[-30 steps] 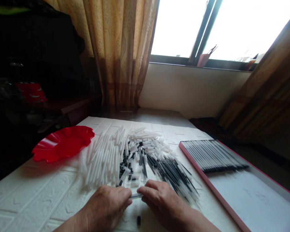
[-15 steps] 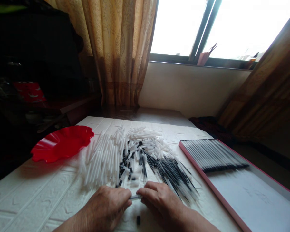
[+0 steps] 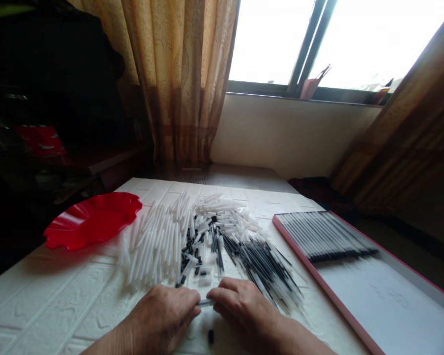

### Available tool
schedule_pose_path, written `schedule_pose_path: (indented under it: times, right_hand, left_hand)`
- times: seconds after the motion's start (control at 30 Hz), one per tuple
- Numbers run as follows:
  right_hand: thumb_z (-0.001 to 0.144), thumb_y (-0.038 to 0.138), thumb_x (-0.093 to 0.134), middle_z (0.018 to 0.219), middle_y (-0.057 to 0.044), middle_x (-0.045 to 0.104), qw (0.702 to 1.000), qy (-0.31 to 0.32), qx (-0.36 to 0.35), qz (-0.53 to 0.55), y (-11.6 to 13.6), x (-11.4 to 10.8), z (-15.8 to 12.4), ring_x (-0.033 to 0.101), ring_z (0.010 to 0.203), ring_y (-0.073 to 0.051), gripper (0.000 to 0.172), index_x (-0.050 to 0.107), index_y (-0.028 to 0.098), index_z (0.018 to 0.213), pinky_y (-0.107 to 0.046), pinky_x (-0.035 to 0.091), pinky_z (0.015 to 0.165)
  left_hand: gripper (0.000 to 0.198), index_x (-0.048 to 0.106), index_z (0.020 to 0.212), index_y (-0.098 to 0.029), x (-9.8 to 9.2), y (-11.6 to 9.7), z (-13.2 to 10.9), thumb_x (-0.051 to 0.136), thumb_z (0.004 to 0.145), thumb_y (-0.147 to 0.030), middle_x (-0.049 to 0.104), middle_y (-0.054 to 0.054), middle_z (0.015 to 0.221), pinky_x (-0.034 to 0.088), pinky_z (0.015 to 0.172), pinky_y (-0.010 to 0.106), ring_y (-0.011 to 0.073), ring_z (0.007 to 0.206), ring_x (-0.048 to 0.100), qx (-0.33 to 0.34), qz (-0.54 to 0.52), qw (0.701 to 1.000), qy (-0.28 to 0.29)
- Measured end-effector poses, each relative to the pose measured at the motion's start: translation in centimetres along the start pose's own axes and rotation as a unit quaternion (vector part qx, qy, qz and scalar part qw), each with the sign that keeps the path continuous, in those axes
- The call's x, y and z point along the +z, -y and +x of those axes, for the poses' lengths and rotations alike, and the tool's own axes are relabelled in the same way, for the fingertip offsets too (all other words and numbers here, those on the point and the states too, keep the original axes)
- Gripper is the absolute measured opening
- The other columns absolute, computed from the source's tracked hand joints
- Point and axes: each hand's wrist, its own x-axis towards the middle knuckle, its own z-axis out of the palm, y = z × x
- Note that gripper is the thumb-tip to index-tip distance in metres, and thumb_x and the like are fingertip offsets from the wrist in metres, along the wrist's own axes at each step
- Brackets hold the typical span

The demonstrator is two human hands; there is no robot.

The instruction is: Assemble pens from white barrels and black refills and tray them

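Observation:
My left hand (image 3: 166, 311) and my right hand (image 3: 240, 306) are both closed, pinching the two ends of a clear pen barrel (image 3: 206, 302) held level between them. Only its short middle part shows; the rest is hidden in my fingers. Below it on the table lies a small black plug (image 3: 210, 337). Just beyond my hands is a scatter of black plugs and clear caps (image 3: 204, 281). A pile of whitish pen barrels (image 3: 155, 246) lies ahead of the left hand, and a heap of black ink refills (image 3: 264, 264) ahead of the right.
At the right stands a pink-edged tray (image 3: 299, 251) with a row of pens (image 3: 329, 234) with black ends in its far part. A red wavy-rimmed dish (image 3: 92, 222) sits at the left. More clear caps (image 3: 237, 217) are heaped farther back on the white brick-patterned tabletop (image 3: 52, 296).
The view has shifted slightly. Both hands keep the same pinch on the pen barrel, and nothing else has visibly moved.

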Motion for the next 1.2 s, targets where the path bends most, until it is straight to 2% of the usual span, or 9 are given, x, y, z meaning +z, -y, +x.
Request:
schedule_pose_path:
  times: [0.17,0.4,0.47,0.6,0.73,0.83,0.93,1.03,1.2]
  right_hand:
    - [0.094,0.016,0.044,0.081,-0.008,0.067,0.998,-0.054,0.015,0.038,0.2,-0.6,0.4,0.064,0.068,-0.017,0.025,0.068,0.016,0.099,-0.024,0.046,0.062]
    - [0.092,0.018,0.049,0.085,-0.007,0.066,0.987,-0.133,0.016,0.084,-1.1,-2.6,0.4,0.06,0.068,-0.016,0.024,0.07,0.018,0.102,-0.026,0.045,0.064]
    - [0.088,0.021,0.057,0.081,-0.005,0.065,0.966,-0.185,0.061,0.171,-1.9,-3.2,0.3,0.055,0.065,-0.015,0.018,0.072,0.018,0.097,-0.027,0.044,0.063]
    - [0.077,0.034,0.071,0.073,0.0,0.06,0.877,-0.262,0.162,0.368,-3.1,-3.6,0.7,0.052,0.065,-0.014,0.019,0.07,0.019,0.089,-0.027,0.043,0.062]
    - [0.077,0.049,0.07,0.071,0.002,0.057,0.83,-0.259,0.189,0.456,-2.8,-2.7,1.4,0.05,0.056,-0.011,0.039,0.066,0.02,0.104,-0.022,0.038,0.049]
    - [0.071,0.055,0.076,0.073,-0.001,0.061,0.808,-0.228,0.2,0.505,-1.7,-1.7,1.9,0.051,0.054,-0.01,0.044,0.07,0.018,0.093,-0.02,0.036,0.045]
    - [0.067,0.059,0.079,0.065,0.0,0.06,0.803,-0.197,0.201,0.526,-0.6,-0.8,2.2,0.052,0.052,-0.01,0.047,0.071,0.015,0.081,-0.02,0.036,0.045]
    - [0.068,0.064,0.075,0.062,0.001,0.059,0.807,-0.196,0.199,0.52,-0.1,-0.7,2.4,0.053,0.052,-0.01,0.051,0.068,0.016,0.082,-0.019,0.037,0.044]
    - [0.08,0.064,0.059,0.083,-0.005,0.068,0.839,-0.228,0.218,0.443,-1.3,-3.4,2.2,0.064,0.062,-0.014,0.047,0.059,0.018,0.088,-0.019,0.041,0.044]
  left_hand:
    - [0.02,0.057,0.089,-0.023,0.2,0.3,0.6,0.039,0.099,-0.022,0.072,0.001,0.073,0.05,0.054,0.024,0.0195,0.061,0.072,-0.009,-0.006,0.999,-0.035]
    - [0.026,0.058,0.114,-0.022,0.0,1.4,0.9,0.037,0.102,-0.031,0.077,0.004,0.097,0.058,0.072,0.028,0.0212,0.084,0.075,-0.014,-0.017,0.995,-0.101]
    - [0.028,0.059,0.115,-0.02,-0.2,1.9,0.8,0.036,0.103,-0.032,0.077,0.006,0.099,0.058,0.074,0.031,0.0237,0.087,0.075,-0.028,-0.014,0.992,-0.121]
    - [0.032,0.061,0.111,-0.02,-0.4,2.2,0.7,0.033,0.104,-0.035,0.077,0.007,0.097,0.058,0.072,0.033,0.0257,0.086,0.076,-0.053,-0.016,0.989,-0.14]
    - [0.032,0.062,0.099,-0.022,0.2,1.7,1.1,0.032,0.103,-0.033,0.076,0.002,0.081,0.054,0.062,0.026,0.0207,0.071,0.075,-0.062,-0.034,0.988,-0.134]
    - [0.031,0.061,0.091,-0.023,0.7,1.2,1.3,0.033,0.102,-0.032,0.072,0.0,0.073,0.049,0.057,0.021,0.0169,0.064,0.073,-0.067,-0.049,0.989,-0.126]
    - [0.031,0.058,0.082,-0.024,1.0,0.9,1.5,0.034,0.1,-0.033,0.069,-0.001,0.067,0.045,0.054,0.02,0.0152,0.059,0.069,-0.068,-0.06,0.989,-0.119]
    - [0.032,0.055,0.075,-0.023,1.1,0.8,1.5,0.038,0.099,-0.034,0.068,-0.002,0.064,0.043,0.053,0.02,0.0154,0.057,0.069,-0.067,-0.067,0.99,-0.107]
    - [0.027,0.059,0.082,-0.025,1.4,1.4,1.3,0.041,0.099,-0.037,0.07,-0.004,0.067,0.044,0.055,0.019,0.015,0.06,0.07,-0.056,-0.083,0.99,-0.102]
